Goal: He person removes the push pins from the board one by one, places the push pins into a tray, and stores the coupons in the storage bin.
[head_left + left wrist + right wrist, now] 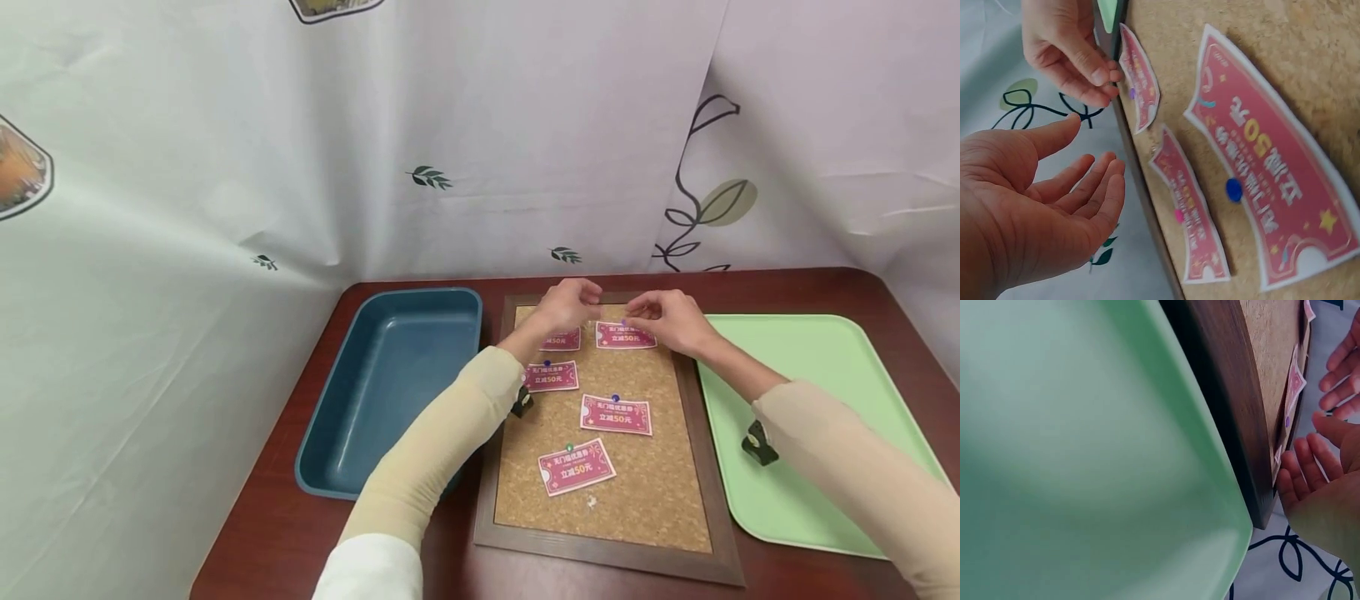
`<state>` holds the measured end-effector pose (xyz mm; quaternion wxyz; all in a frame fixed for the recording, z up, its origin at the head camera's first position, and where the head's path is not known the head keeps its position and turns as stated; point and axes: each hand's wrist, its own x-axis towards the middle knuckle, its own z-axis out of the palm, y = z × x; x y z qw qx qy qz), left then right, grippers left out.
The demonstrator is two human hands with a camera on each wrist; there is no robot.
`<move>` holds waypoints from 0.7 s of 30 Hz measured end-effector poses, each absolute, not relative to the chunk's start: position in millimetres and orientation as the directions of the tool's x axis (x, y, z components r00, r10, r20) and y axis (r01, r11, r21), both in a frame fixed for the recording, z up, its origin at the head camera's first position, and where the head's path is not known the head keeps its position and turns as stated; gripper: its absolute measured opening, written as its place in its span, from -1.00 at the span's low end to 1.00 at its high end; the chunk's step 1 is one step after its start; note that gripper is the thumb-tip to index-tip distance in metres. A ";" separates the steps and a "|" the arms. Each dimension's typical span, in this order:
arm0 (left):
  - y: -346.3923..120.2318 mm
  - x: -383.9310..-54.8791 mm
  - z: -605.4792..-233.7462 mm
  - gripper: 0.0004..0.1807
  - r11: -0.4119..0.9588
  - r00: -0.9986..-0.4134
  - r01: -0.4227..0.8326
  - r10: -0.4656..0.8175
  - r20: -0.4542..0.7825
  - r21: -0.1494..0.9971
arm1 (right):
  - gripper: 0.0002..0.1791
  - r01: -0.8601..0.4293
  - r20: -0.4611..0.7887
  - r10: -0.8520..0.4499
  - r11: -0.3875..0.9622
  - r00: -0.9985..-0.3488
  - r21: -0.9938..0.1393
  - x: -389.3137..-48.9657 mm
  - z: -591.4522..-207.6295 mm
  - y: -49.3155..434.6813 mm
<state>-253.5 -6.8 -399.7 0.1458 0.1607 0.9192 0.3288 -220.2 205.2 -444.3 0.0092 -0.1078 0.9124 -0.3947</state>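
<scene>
Both hands hover at the far end of a wood-framed cork board (652, 500). My left hand (566, 306) holds nothing; its fingers are loosely bent near the upper left coupon (562, 342), which has a pink push pin (1179, 215). Relaxed, thumb and fingers apart in the right wrist view, my right hand (670, 321) is beside the upper right coupon (626, 337) and its purple push pin (1133, 92). Lower down are a left coupon (555, 377) and a right coupon (617, 417), each with a blue pin, and a tilted coupon (576, 471) with a green pin (569, 447).
A deep blue tray (390, 392) stands left of the board on the dark red table (255, 517). To the right lies a shallow light green tray (810, 350), partly under the right forearm. A printed white sheet (487, 125) hangs behind the table.
</scene>
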 end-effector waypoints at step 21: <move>4.6 -252.7 -426.0 -0.73 0.749 -0.928 0.128 0.322 -0.187 0.650 | -0.81 -0.126 0.035 -0.148 0.668 -0.988 -0.734 -233.4 -454.6 195.8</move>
